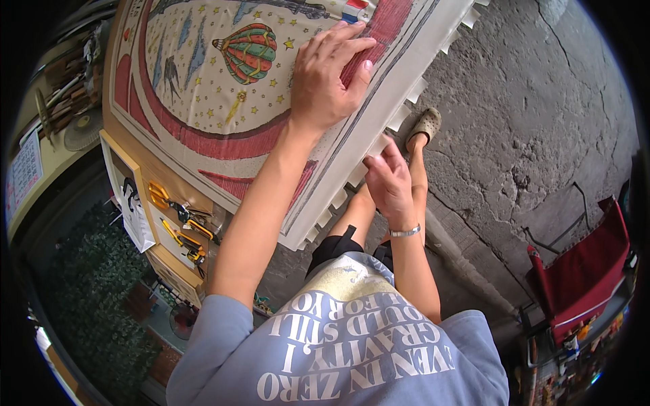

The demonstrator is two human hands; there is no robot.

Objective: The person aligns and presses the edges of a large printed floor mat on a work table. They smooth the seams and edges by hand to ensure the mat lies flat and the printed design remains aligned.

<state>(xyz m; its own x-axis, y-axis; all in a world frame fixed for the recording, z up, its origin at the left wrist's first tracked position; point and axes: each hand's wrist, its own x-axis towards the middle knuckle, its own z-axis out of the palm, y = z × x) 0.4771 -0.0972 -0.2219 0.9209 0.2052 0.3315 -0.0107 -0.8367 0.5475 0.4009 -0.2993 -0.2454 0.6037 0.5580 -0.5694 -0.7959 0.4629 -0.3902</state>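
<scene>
The left hand (325, 78) lies flat on a painted canvas (223, 88), fingers pressed together and pointing toward its far border, the thumb set apart along the pale edge strip. The canvas is stretched over a frame; along its right edge (399, 101) the pale cloth is folded over in a row of small square tabs, a toothed line that runs from the upper right down to a corner above the person's knee. The right hand (389, 183) sits just below that edge, fingers curled and close together, their tips touching one of the tabs; whether they pinch it cannot be told. A metal bracelet (405, 232) rings that wrist. The picture surface looks matte and grainy, with red curved bands, small yellow stars and a striped balloon (249, 51) on a cream ground. Right of the edge there is open room: rough, cracked concrete floor (542, 122), on which a foot in a tan clog (425, 125) stands. At the far right stands a red folding chair (582, 271). Left of the canvas, a wooden box (166, 260) holds orange-handled tools (183, 213), with dark green hedge matting (88, 298) beside it.
</scene>
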